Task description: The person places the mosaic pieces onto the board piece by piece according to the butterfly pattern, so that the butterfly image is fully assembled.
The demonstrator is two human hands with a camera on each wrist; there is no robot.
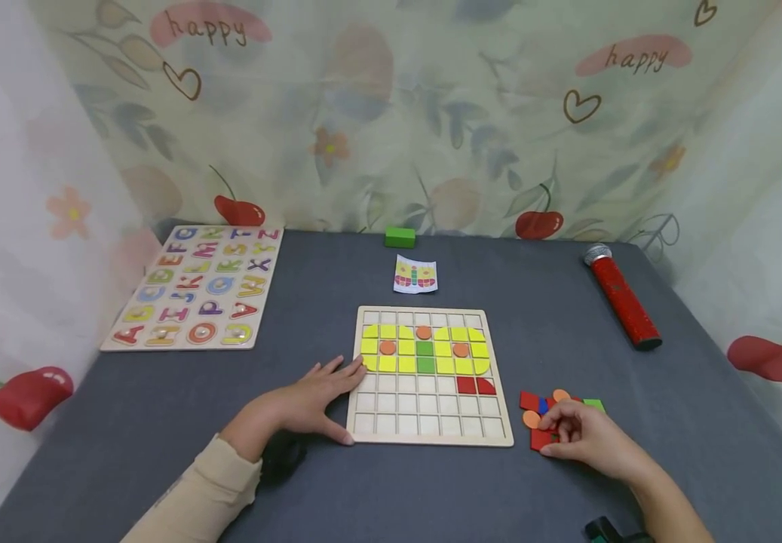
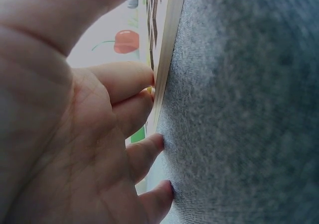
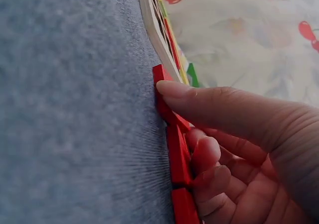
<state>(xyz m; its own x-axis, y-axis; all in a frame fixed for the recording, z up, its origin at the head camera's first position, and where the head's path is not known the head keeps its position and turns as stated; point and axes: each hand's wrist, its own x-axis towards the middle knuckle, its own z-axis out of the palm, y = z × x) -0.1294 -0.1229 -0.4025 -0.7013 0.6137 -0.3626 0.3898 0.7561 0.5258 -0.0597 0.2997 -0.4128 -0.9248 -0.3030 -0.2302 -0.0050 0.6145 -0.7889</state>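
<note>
A wooden grid board (image 1: 404, 439) lies flat, filled in its upper rows with yellow tiles (image 1: 387, 363), green squares (image 1: 425, 356) and orange discs (image 1: 423, 332). Below them sit a red square (image 1: 466, 385) and a red quarter-round tile (image 1: 486, 387). My left hand (image 1: 309, 400) is spread at the board's left edge, fingertips and thumb against it. To the board's right, my right hand (image 1: 590, 437) is over a small pile of tiles. Its thumb and curled fingers hold a red square tile (image 3: 162, 97) at the pile's near side; the hand hides part of the pile.
A small picture card (image 1: 415, 274) lies behind the board, with a green block (image 1: 400, 238) beyond it. An alphabet puzzle board (image 1: 194, 286) is at the back left. On the right lies a red microphone (image 1: 624, 302). Loose orange discs (image 1: 531, 419) lie among the pile.
</note>
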